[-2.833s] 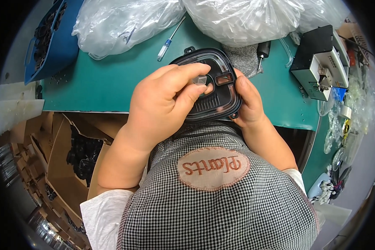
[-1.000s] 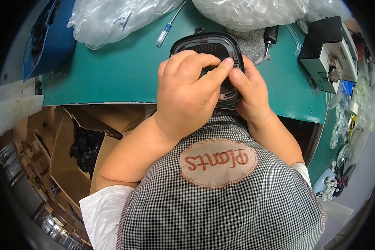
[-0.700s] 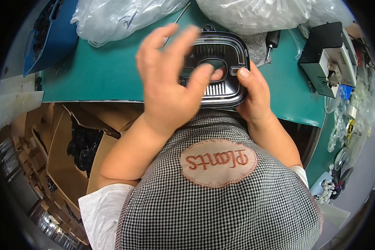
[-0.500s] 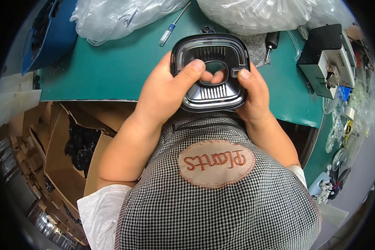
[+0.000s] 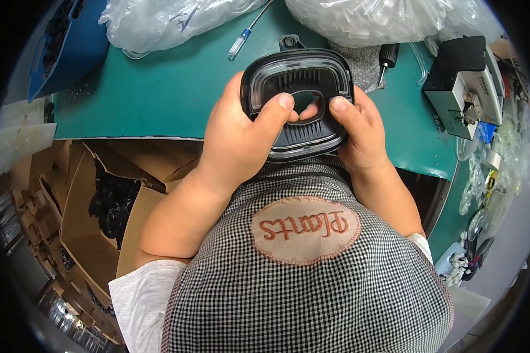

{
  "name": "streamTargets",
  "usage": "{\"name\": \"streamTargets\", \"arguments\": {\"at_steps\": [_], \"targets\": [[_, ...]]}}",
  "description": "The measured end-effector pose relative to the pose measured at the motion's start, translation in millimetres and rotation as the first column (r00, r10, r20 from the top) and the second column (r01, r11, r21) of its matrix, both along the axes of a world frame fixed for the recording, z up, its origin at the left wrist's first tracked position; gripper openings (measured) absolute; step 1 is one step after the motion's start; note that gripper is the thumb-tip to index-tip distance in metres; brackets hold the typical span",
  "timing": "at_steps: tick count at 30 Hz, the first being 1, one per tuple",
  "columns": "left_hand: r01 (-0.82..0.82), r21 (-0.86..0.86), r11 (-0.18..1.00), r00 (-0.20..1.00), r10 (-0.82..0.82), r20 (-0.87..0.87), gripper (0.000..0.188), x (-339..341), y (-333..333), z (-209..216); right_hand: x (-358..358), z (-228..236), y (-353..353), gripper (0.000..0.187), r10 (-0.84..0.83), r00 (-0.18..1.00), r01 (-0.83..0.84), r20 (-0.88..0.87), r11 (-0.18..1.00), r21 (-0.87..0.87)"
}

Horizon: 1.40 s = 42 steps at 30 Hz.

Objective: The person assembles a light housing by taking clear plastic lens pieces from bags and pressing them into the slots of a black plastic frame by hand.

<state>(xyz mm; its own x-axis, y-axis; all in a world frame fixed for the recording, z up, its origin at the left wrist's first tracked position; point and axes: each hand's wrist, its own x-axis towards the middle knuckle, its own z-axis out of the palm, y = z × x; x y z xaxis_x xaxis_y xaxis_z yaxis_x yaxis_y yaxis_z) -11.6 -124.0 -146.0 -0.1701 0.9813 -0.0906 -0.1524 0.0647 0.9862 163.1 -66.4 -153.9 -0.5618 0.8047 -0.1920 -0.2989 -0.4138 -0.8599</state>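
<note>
A black rounded-square plastic housing [image 5: 303, 76] with a glossy raised ring, ribbed inner slopes and an oval central opening is held up over the bench's front edge. A small tab with a round hole sticks out at its far side. My left hand [image 5: 235, 135] is closed on the left side, its thumb lying on the face by the opening. On the right side, my right hand [image 5: 362, 129] grips the rim, its thumb pressed on the face right of the opening. Fingertips show through the opening; the other fingers are mostly hidden behind the housing.
Beyond the housing lie a blue-handled screwdriver [image 5: 239, 45], a black-handled tool [image 5: 388, 56] and large clear plastic bags [image 5: 365, 20] on the green bench [image 5: 159, 100]. A blue bin [image 5: 76, 47] stands far left, a boxy machine [image 5: 462, 88] right. An open cardboard box [image 5: 94, 235] holds black parts below left.
The housing has tilted slightly, and its far tab shows more fully. My right thumb has slid left from the rim area toward the central opening. Both hands keep their hold.
</note>
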Motion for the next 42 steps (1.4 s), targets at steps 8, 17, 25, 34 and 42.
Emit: {"name": "streamTargets", "arguments": {"at_steps": [8, 17, 25, 34, 42], "targets": [[0.040, 0.002, 0.999, 0.996, -0.040, 0.075, 0.024, -4, 0, -10, -1, 0, -4, 0.024, -0.012, 0.996, 0.007, 0.094, 0.999, 0.050], [0.117, -0.001, 0.993, 0.927, -0.109, 0.359, 0.035, -9, 3, -17, 1, 2, -3, 0.030, -0.031, 0.993, 0.034, 0.110, 0.999, -0.019], [0.200, -0.010, 0.980, 0.851, -0.169, 0.497, 0.033, -22, -3, -13, -5, -1, 1, 0.031, -0.012, 0.994, 0.010, 0.112, 1.000, 0.011], [0.231, 0.026, 0.973, 0.892, -0.223, 0.394, 0.028, -15, -2, -26, 4, -7, -9, 0.039, -0.071, 0.997, 0.072, -0.016, 0.992, 0.099], [0.246, -0.095, 0.964, 0.962, -0.232, 0.142, 0.043, -30, 5, 4, 2, -3, -7, 0.043, -0.086, 0.996, 0.084, 0.021, 0.991, 0.105]]}}
